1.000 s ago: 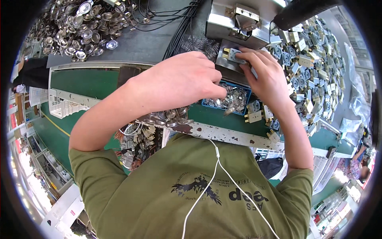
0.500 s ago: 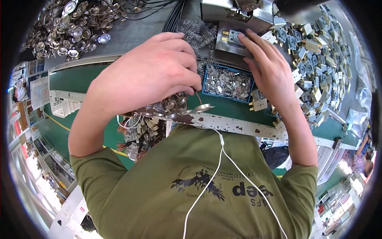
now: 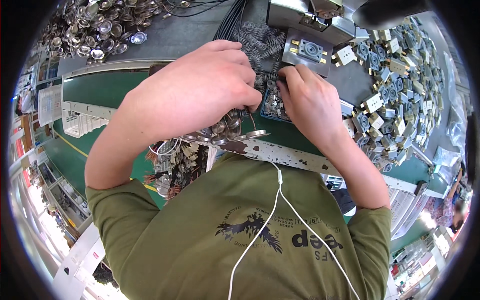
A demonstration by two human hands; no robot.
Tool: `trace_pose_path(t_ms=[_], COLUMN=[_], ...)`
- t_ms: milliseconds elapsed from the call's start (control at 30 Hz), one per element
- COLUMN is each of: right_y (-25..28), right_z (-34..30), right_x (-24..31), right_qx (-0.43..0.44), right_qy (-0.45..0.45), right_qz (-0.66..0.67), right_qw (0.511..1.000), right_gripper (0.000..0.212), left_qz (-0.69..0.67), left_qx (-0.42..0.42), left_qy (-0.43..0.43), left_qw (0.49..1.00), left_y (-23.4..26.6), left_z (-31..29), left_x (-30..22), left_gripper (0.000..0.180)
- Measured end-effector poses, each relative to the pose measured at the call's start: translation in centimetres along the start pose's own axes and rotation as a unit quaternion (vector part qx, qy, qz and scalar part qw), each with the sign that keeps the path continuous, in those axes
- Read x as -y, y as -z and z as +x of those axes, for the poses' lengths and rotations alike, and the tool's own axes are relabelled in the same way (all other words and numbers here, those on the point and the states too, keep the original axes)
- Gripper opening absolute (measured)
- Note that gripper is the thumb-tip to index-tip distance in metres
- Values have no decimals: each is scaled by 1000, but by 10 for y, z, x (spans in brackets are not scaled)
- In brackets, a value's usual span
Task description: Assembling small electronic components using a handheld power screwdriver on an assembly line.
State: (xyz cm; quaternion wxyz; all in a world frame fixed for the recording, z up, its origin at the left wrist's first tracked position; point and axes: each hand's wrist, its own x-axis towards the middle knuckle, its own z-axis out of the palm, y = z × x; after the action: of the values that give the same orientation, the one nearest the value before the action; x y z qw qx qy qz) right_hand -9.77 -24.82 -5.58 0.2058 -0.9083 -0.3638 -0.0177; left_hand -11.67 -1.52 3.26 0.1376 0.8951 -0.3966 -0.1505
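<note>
Curled fingers close my left hand [image 3: 212, 82] above the bench's near edge. From its fingertips hangs a round metal disc [image 3: 256, 133] on a thin copper-coloured stem; the exact grip is partly hidden. Below the palm cluster several more shiny metal discs [image 3: 220, 128]. My right hand [image 3: 312, 100] reaches into a blue tray [image 3: 263, 104] of small metal pieces, fingertips bunched at its far side beside loose coil springs [image 3: 260, 42]. What they pinch is hidden. Beyond that hand, a grey switch-like block [image 3: 310, 50] with brass terminals rests on a metal fixture [image 3: 292, 62].
A large heap of similar grey and cream blocks [image 3: 395, 90] covers the right side. Metal cups [image 3: 100, 30] pile up at the far left, near black cables [image 3: 232, 20]. A metal machine [image 3: 305, 17] stands behind the fixture. White earphone wires [image 3: 279, 175] hang in front of me.
My right hand has left the grey block on the fixture and come nearer, into the blue tray. The left hand stays nearly in place, while the view has shifted slightly.
</note>
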Motion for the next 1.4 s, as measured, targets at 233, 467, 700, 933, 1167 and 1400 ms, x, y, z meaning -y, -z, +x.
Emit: trace_pose_path(t_ms=[233, 467, 700, 933, 1167, 1400], right_y=[13, 21, 30, 59, 54, 48], right_z=[0, -3, -7, -7, 22, 26], right_x=[-4, -9, -6, -23, -42, -45], right_qx=[-23, -17, -41, -132, -127, -72], right_qy=[16, 6, -50, -49, 43, 10], right_qz=[85, 152, 272, 170, 54, 42], right_qw=[996, 988, 960, 975, 989, 996], right_gripper=[18, 22, 20, 19, 13, 12], left_qz=[5, -15, -17, -18, 109, 56], left_qx=[-22, -51, -168, -98, -47, -153], left_qy=[-5, -24, 53, -15, 41, -24], left_qw=[1000, 998, 984, 995, 992, 986], left_y=[-4, -7, -26, -9, 1, -8], left_z=[-3, -2, 29, 9, -1, 17], left_x=[2, 10, 11, 16, 5, 11], left_gripper=[17, 18, 18, 21, 20, 13])
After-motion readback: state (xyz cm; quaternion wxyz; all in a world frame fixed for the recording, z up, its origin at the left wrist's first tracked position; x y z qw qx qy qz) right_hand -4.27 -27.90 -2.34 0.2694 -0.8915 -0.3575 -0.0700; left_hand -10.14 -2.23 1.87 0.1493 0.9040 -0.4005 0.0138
